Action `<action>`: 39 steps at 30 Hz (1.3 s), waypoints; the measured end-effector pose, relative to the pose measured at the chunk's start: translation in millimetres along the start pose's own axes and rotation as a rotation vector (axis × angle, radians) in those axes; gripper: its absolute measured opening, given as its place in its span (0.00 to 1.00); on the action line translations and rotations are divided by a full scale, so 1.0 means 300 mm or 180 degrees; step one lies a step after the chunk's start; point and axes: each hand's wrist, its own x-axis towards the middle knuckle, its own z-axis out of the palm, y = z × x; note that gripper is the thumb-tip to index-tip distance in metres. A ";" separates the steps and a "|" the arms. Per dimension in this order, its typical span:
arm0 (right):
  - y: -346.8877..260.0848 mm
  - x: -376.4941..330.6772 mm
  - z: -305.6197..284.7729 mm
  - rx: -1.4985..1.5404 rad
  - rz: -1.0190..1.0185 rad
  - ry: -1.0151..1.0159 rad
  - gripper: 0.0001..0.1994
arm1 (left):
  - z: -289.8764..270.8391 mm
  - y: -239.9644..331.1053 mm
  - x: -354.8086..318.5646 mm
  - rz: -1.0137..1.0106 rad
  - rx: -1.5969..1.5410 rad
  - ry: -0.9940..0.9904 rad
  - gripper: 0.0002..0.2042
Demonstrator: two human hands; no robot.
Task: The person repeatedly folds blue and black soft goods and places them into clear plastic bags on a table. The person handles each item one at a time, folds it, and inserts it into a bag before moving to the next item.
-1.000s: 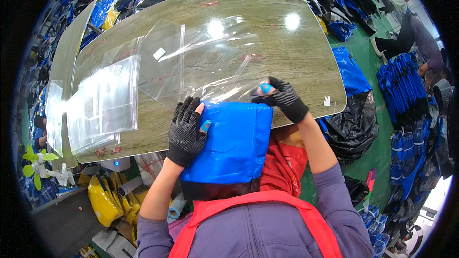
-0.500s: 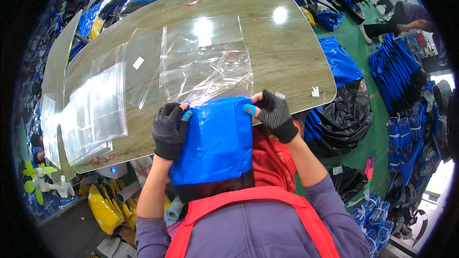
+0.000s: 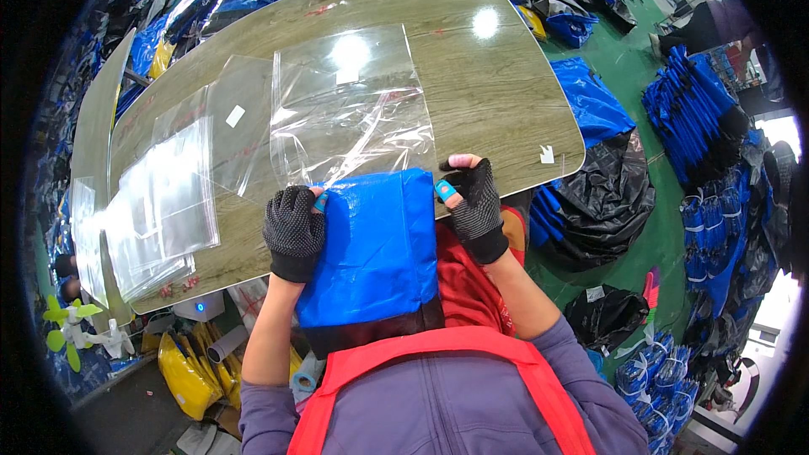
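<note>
In front of my body is a flat, folded blue bag [image 3: 366, 244] with a black lower band. Its far edge meets the near end of a clear plastic bag [image 3: 350, 118] that lies on the table; whether one is inside the other I cannot tell. My left hand [image 3: 294, 232], in a black dotted fingerless glove, grips the blue bag's far left corner, thumb on top. My right hand [image 3: 477, 211], gloved alike, is beside the far right corner. Its index finger stretches away from the thumb, and the thumb tip is close to the blue edge. Blue tape wraps both thumbs.
More clear plastic bags [image 3: 164, 202] lie at the left of the wood-patterned table [image 3: 497, 109]. A black bundle [image 3: 602, 202] and blue stacks [image 3: 691, 118] stand on the right. A small green fan [image 3: 72, 324] and yellow folded pieces [image 3: 187, 371] are at lower left.
My right hand has let go of the blue bag's far right corner, its fingers now spread. My left hand keeps its grip. The view has shifted slightly.
</note>
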 end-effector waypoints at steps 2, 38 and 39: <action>-0.005 -0.008 -0.009 0.0508 0.0953 -0.0438 0.13 | -0.008 0.001 0.000 -0.0031 0.0034 -0.0102 0.07; -0.056 -0.016 -0.151 -0.1453 0.1109 -0.0521 0.30 | 0.045 0.107 -0.123 -0.2502 -0.1859 -0.1444 0.25; -0.019 -0.066 -0.163 -0.1120 0.1525 -0.0355 0.31 | 0.065 0.118 -0.150 -0.2172 -0.2856 -0.0931 0.25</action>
